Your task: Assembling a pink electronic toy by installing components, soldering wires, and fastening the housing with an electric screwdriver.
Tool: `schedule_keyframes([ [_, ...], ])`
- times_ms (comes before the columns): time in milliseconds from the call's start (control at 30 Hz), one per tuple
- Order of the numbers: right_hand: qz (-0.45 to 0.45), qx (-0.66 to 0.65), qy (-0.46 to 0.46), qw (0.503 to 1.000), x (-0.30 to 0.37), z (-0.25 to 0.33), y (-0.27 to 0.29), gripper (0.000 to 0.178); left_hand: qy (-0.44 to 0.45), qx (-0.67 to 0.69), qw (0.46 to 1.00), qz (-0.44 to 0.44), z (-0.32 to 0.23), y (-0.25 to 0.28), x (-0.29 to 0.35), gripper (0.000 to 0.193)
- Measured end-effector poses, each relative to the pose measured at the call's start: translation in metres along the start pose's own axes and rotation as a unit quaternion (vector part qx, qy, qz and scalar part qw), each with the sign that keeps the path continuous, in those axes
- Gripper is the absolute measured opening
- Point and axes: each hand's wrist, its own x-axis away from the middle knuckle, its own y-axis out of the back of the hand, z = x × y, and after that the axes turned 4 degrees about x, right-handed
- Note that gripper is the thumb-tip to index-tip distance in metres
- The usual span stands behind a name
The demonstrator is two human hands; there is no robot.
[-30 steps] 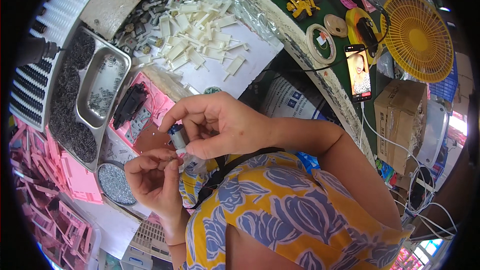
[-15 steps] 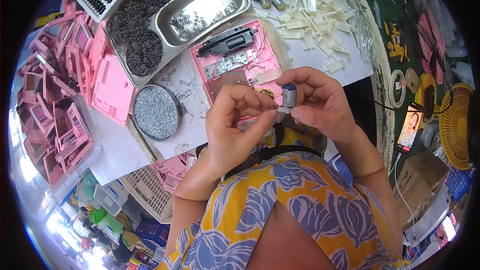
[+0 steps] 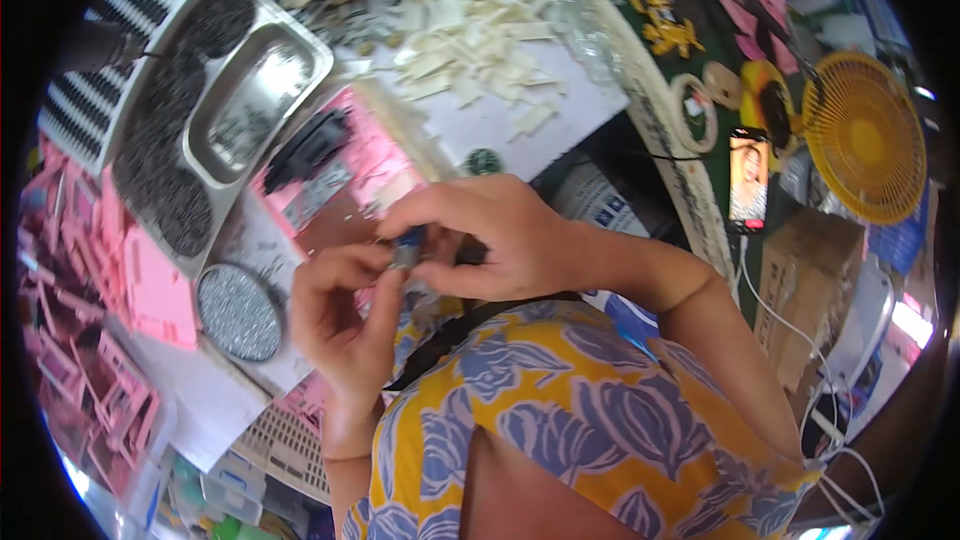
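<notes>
Both hands meet close to my body, in front of a pink plastic housing point(image 3: 385, 145). Between the thumb and fingers of my right hand point(image 3: 505, 235) is a small electric motor point(image 3: 408, 248), silvery with a blue end. My left hand point(image 3: 345, 315) is closed in a pinch right beside the motor's lower end; blur and the fingers hide what is in it. In the housing behind lie a black gearbox-like part point(image 3: 308, 150) and a grey metal plate point(image 3: 318, 195).
A steel tray point(image 3: 225, 175) of dark springs stands at left. Nearer is a round dish point(image 3: 240, 312) of tiny metal pieces, beside piled pink housings point(image 3: 85, 380). White plastic parts point(image 3: 470, 30) heap at the back. A lit phone point(image 3: 748, 180) and yellow basket point(image 3: 865, 135) are at right.
The whole view has swung, so the table's things sit further left and are turned. Both hands remain together at the motor, which is now tucked deeper between the fingers.
</notes>
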Motion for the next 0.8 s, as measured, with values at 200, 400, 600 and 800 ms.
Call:
schedule_keyframes([
  [200,0.079,0.111,0.185,0.973,-0.017,-0.009,0.021,0.033,-0.088,-0.134,0.986,0.040,-0.009,0.010,0.005,0.029],
  [400,0.183,0.011,0.013,0.983,-0.024,0.009,0.025,0.026,-0.060,-0.115,0.992,0.006,-0.015,0.012,0.006,0.024],
  [600,0.119,0.024,0.105,0.987,-0.026,-0.007,0.010,0.025,-0.099,-0.181,0.978,0.015,-0.017,0.017,0.003,0.021],
  [800,0.041,0.050,0.217,0.974,-0.037,-0.009,-0.003,0.030,0.022,-0.057,0.996,-0.065,-0.020,0.023,0.003,0.015],
])
